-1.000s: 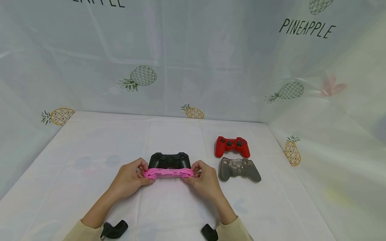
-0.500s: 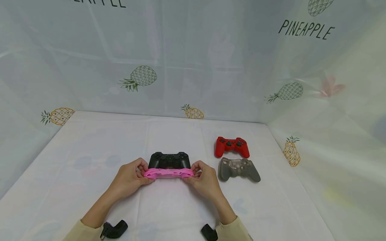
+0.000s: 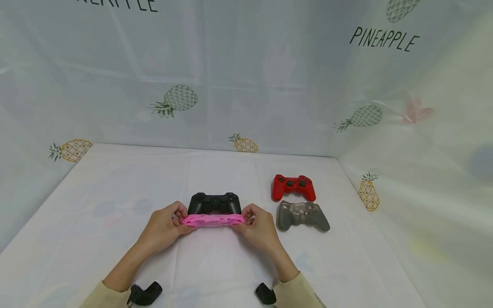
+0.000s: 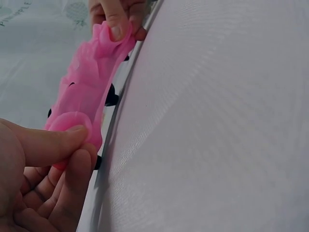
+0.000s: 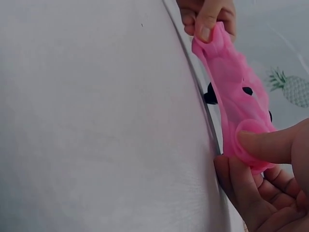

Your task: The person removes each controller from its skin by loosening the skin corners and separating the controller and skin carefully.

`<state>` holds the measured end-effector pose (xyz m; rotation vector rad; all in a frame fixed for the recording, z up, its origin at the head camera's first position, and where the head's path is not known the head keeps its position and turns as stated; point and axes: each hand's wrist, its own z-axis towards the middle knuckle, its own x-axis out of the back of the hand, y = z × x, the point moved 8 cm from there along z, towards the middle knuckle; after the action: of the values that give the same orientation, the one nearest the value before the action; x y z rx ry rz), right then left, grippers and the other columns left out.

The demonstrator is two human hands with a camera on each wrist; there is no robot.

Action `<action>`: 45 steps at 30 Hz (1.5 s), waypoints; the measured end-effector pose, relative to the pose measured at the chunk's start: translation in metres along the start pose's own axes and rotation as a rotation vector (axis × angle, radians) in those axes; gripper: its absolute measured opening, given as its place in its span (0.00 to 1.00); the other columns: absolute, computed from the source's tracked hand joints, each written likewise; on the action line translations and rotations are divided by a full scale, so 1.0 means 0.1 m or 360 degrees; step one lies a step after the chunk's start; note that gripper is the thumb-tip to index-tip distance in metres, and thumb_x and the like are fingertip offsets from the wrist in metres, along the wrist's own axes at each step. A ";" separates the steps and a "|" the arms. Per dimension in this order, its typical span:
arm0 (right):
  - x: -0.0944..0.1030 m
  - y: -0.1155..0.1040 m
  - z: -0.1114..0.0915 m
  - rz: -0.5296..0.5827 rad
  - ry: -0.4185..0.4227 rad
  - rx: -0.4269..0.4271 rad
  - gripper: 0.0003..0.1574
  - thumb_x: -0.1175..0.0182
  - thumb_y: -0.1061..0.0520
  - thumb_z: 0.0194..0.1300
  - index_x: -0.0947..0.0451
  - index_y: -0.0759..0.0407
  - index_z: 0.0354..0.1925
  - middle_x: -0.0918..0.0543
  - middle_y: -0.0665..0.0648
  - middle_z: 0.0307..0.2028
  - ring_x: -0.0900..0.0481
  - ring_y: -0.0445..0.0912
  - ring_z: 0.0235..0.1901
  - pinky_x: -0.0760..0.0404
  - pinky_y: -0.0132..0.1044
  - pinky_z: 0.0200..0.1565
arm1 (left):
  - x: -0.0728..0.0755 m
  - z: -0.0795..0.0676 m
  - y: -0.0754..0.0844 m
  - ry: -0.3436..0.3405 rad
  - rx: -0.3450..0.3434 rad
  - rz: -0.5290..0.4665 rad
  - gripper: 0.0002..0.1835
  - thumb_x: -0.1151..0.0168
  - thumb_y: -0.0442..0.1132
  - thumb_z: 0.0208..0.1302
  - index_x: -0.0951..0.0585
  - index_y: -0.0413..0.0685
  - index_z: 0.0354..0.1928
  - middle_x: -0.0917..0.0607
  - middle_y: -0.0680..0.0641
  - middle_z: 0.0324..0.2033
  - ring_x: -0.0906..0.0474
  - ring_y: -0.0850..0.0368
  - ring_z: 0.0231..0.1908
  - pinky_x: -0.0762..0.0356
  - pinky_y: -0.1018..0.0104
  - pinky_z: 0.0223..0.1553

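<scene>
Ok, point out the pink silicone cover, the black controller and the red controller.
pink silicone cover (image 3: pixel 213 220): head view, middle of the stretched band.
black controller (image 3: pixel 214 202): head view, centre of its face.
red controller (image 3: pixel 293 186): head view, centre of its face.

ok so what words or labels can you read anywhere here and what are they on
"PINEAPPLE": black hand-lettered print on the backdrop cloth, upper right in the head view.
"...EAPPLE": the same word at the top left edge, cut off by the frame, only its lower half showing.
Faint lettering at the top left of the left wrist view: too blurred to read.
No readable marks on the red controller, black controller or grey cover.
</scene>
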<state>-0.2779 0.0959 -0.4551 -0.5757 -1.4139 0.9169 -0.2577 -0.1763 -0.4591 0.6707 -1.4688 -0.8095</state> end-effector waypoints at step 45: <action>-0.11 -0.22 0.03 0.0243 -0.0345 0.0114 0.19 0.27 0.69 0.61 0.15 0.57 0.50 0.13 0.55 0.47 0.12 0.49 0.44 0.16 0.31 0.46 | -0.01 -0.02 0.14 -0.0226 -0.0171 -0.0197 0.19 0.25 0.33 0.65 0.15 0.49 0.56 0.12 0.51 0.42 0.15 0.58 0.39 0.16 0.68 0.42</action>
<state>-0.2756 0.0747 -0.4435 -0.5480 -1.5385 1.1757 -0.2549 -0.1671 -0.4483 0.6381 -1.5103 -1.0420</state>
